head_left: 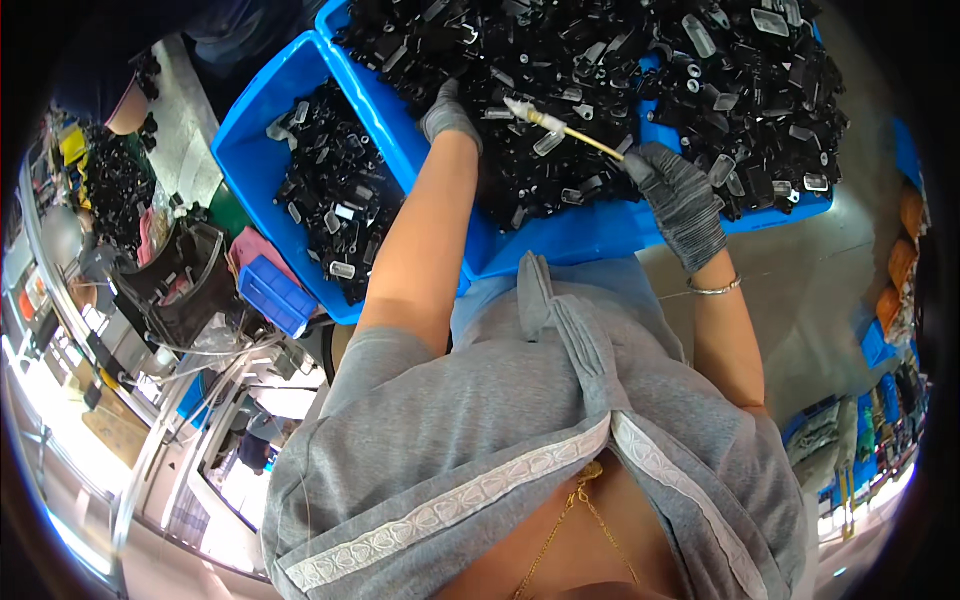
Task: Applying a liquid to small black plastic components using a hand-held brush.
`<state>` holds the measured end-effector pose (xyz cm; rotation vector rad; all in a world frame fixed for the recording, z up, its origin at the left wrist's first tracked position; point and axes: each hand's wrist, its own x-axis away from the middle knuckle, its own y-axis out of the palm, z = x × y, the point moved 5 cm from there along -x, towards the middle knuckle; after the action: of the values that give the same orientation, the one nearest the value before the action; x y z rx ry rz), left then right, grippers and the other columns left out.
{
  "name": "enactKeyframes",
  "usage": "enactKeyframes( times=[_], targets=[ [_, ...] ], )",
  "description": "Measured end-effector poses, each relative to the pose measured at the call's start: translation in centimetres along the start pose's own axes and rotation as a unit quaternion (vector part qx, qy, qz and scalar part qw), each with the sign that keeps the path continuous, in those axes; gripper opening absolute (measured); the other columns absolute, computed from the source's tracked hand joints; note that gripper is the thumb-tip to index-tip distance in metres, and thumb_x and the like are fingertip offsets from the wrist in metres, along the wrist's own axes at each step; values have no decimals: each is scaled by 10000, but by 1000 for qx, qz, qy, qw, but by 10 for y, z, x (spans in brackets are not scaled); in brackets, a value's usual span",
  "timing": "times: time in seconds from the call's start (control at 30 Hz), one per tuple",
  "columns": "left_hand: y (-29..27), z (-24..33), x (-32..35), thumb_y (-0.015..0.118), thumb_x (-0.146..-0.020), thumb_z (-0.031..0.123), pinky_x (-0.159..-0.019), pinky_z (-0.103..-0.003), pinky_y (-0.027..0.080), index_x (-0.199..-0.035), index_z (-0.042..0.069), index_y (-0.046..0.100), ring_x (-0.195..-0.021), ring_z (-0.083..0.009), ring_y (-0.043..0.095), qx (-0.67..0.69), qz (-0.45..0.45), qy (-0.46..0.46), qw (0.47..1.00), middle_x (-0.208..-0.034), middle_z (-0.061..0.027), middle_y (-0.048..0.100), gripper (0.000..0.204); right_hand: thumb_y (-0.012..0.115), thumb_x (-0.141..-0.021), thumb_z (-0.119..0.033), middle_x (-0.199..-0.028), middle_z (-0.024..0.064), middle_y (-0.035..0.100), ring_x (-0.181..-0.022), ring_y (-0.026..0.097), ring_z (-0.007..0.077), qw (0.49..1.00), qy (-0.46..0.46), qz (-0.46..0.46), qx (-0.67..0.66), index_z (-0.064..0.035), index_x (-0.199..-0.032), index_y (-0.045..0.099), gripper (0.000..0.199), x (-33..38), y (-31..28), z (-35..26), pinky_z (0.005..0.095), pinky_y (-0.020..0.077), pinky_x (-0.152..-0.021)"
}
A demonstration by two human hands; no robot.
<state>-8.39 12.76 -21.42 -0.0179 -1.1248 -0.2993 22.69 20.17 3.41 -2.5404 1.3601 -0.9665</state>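
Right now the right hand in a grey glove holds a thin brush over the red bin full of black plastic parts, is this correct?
Not quite: the bin is blue, not red, as the head view shows. The right hand, in a grey glove, does hold a thin brush over the black plastic parts.

Bright, even light; heavy fisheye edge distortion.

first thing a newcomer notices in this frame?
The two big blue bins heaped with small black plastic parts, filling the top of the view. Next, the grey-gloved hands over the larger bin: the right hand holds a thin stick-like brush by its end, and the left hand rests among the parts. A smaller blue bin sits lower left.
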Motion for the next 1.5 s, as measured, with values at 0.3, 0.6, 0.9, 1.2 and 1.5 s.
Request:
enactKeyframes(
  times=[0.3,0.6,0.9,1.2,1.5],
  targets=[
    [33,42,55,861,-624,-12,-867,-365,539,-1300,73,443,-961,-242,627,-193,85,339,917,-1165,-115,633,800,692,-889,-228,-858,117,706,-709,625,153,999,-9,28,16,-22,-1047,688,259,6,-6,48,288,508,-658],
    [30,38,86,784,-671,-69,-896,-358,522,-1199,93,526,-953,-234,600,-135,-5,381,915,-1091,-85,595,610,647,-918,-142,-859,74,681,-762,606,123,997,71,-22,9,-17,-1014,671,160,-10,2,33,263,499,-696],
    [75,50,104,776,-651,62,-854,-378,530,-1229,248,580,-929,-291,588,-609,-34,549,571,-1140,-153,477,638,665,-912,-261,-808,69,676,-703,599,126,998,58,-16,8,-53,-1018,695,236,-13,7,33,277,500,-665],
    [78,24,132,705,-663,36,-805,-396,511,-1253,270,576,-950,-291,571,-619,-130,639,437,-1117,-88,528,648,600,-957,-244,-903,42,648,-774,570,85,945,121,39,-301,-27,-1034,643,234,-30,23,52,229,495,-727],
    [109,7,112,711,-733,258,-735,-418,526,-1322,257,530,-1035,-264,596,-866,-177,466,22,-1430,-17,431,616,569,-974,-288,-778,-4,582,-713,532,63,953,91,1,-288,-44,-982,652,257,-28,22,34,207,472,-679]
  ],
)
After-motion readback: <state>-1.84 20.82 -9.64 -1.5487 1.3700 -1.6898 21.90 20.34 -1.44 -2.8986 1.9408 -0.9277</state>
